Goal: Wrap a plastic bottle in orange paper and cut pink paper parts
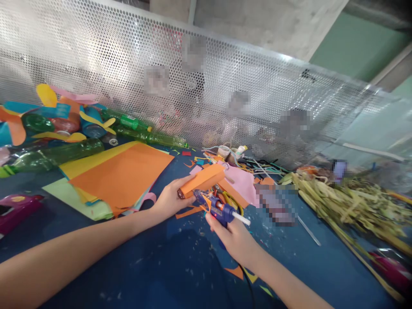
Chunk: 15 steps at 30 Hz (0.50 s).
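- My left hand (172, 196) is closed around the near end of an orange paper form (204, 180), pinching it between thumb and fingers.
- The form is long and narrow, with flat, bright faces and a small dark patch at the end by my fingers; what makes that patch I cannot tell.
- I have it raised over the blue table (151, 266), in front of me near the middle, tilted so that its far end points up to the right.
- My right hand (240, 242) is wrapped around a blue glue gun (220, 211), a white glue stick (242, 218) jutting from its back and a small red light glowing on its side.
- The nozzle sits right by the underside of the form; whether they touch, I cannot tell.
- Past the gun, another orange strip (236, 194) slants beside a pink sheet (243, 180).
- Over to my left a large green bottle (77, 153) lies on its side, clear-walled; I cannot make out anything inside it.
- Behind it more green bottles (151, 138) lie along the mesh panel (122, 56), near a silver-ended can (112, 141).
- Beyond the form stand a small tub (224, 151), contents too small to read, and a white bottle (240, 151) with a yellow tip.
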Available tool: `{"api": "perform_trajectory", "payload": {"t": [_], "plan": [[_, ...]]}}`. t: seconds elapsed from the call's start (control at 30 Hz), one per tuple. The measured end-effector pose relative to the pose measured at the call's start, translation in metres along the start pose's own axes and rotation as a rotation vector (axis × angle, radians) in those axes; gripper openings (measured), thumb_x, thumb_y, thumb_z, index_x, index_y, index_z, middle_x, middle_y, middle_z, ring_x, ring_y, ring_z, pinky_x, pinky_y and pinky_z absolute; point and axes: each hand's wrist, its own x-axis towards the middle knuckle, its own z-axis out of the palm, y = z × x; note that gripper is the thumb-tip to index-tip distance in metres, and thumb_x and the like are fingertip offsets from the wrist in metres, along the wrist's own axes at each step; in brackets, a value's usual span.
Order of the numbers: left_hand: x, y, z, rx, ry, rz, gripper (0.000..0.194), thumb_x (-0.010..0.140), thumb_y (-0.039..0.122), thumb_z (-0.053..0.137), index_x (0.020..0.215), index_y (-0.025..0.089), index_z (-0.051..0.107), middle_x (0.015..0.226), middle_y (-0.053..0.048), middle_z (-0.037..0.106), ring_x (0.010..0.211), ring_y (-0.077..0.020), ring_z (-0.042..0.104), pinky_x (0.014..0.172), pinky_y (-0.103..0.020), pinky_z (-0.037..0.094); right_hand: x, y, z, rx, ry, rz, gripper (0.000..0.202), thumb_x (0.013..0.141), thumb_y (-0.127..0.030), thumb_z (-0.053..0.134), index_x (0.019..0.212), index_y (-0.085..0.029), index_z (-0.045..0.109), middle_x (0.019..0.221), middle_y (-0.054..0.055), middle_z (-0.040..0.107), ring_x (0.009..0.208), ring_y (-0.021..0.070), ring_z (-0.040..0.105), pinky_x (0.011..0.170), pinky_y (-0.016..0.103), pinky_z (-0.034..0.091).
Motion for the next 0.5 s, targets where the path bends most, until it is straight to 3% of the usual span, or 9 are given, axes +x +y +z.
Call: {"api": "perform_trajectory", "payload": {"t": [0.2,0.5], "plan": [[0.000,0.002,-0.001,-0.029,-0.024,-0.016,0.065,0.068,0.025,0.068,0.129,0.021,0.047,0.125,-0.008,0.056,0.109,-0.0226,0.056,0.094,-0.036,0.044,-0.003,-0.007,0.000,0.000,-0.073,0.010,0.033,0.089,-0.046,0.039,0.074,-0.020,0.052,0.060,-0.001,0.052,0.066,0.0158,0.052,0.064,0.028,0.043],[0.001,0.004,0.001,-0.060,-0.022,-0.047,0.060,0.071,0.029,0.065,0.128,0.022,0.047,0.125,-0.007,0.057,0.104,-0.0216,0.059,0.089,-0.035,0.048,0.002,0.003,0.000,0.061,-0.015,0.047,0.035,0.090,-0.049,0.037,0.073,-0.020,0.047,0.064,0.000,0.050,0.063,0.0139,0.048,0.064,0.027,0.041]]}}
